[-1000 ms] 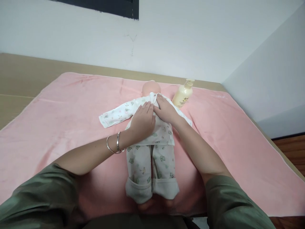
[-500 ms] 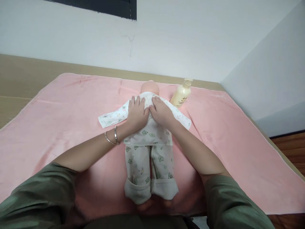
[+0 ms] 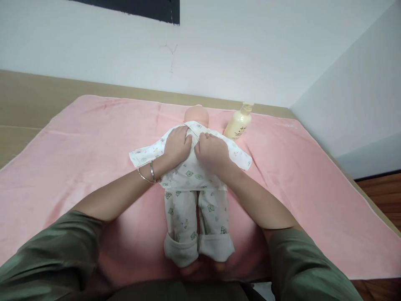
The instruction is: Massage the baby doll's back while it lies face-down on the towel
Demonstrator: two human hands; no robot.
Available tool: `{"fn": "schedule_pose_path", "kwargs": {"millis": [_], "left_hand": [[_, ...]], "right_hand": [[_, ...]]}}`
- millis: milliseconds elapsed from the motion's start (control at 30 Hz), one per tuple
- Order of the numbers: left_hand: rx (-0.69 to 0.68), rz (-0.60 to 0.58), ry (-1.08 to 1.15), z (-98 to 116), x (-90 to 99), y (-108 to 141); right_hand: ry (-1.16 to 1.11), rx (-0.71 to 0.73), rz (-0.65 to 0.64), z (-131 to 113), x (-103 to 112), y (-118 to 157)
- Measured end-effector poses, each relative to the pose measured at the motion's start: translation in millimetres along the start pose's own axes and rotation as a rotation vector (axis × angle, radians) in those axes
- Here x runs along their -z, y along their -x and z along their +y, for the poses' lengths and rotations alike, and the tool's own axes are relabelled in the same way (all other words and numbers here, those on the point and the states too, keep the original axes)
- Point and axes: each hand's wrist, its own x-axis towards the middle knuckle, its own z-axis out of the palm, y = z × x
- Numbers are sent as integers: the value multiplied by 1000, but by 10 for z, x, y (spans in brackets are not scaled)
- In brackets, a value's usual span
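A baby doll (image 3: 196,114) lies on a pink blanket (image 3: 103,125), its head at the far end and its feet toward me. It wears a white printed baby shirt (image 3: 194,175) and matching trousers (image 3: 181,213) with turned-up cuffs. Both my hands are on the upper part of the shirt, just below the doll's head. My left hand (image 3: 177,145) is closed on the shirt's cloth near the neck. Beside it, my right hand (image 3: 213,151) has its fingers curled in and grips the shirt too. Cloth is bunched between the two hands. My fingertips are mostly hidden.
A cream pump bottle (image 3: 238,124) stands on the blanket right of the doll's head. The blanket covers a wooden surface (image 3: 28,96) that meets a white wall (image 3: 234,50). Dark wood flooring (image 3: 380,198) shows at the right.
Both hands lay flat with fingers stretched on the shirt; now their fingers have curled and gathered the cloth. The shirt's neckline is pulled into a fold. The bottle stays put.
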Motion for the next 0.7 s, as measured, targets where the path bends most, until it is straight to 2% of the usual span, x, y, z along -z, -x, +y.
{"fn": "schedule_pose_path", "kwargs": {"millis": [133,200,300,400,500,600,700], "left_hand": [[-169,39,-153,205,41,203],[-205,22,-175,274,61,263],[-164,-19,-162,290,109,227],[-60,-76,-127,224,171,90],[37,-151,-83,151,216,-32],[45,-147,-89,137,222,-59],[20,-100,-151,187,209,7]], "right_hand": [[-177,-47,-17,267,-40,-253],[-216,-62,-34,334,-67,-333],[-117,-70,-21,271,-60,-293],[30,-52,10,109,16,-114],[42,-29,-23,12,90,37],[-14,-37,-34,45,90,33],[-73,-32,-8,157,40,-106]]}}
